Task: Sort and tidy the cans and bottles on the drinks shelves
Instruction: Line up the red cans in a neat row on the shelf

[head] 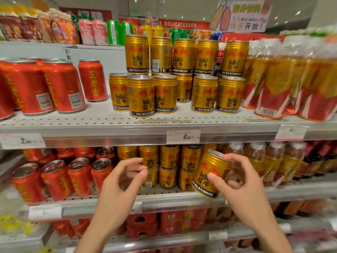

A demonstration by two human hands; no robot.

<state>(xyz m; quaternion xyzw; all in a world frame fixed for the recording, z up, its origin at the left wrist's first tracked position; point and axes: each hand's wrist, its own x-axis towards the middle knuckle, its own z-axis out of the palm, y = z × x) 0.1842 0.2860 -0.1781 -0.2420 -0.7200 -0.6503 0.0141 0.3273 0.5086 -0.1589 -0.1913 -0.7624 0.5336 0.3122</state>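
- My right hand [237,181] pinches a gold can [209,175], tilted, top leaning toward one o'clock, in front of the lower shelf [182,199].
- My left hand [124,181], at nine o'clock of that can, holds nothing, its fingers loosely curled.
- Behind it, stacked gold cans [168,167] stand on that shelf.
- At nine o'clock of those: red cans [56,179].
- At twelve o'clock, the upper shelf [109,123] carries more gold cans [164,93].

Pale perforated metal shelving [102,117] across the frame, price tags [183,136] clipped along front rails. Upper centre, a red delicatessen sign [184,24]; upper right, a paper poster [242,15] beneath ceiling spotlights.
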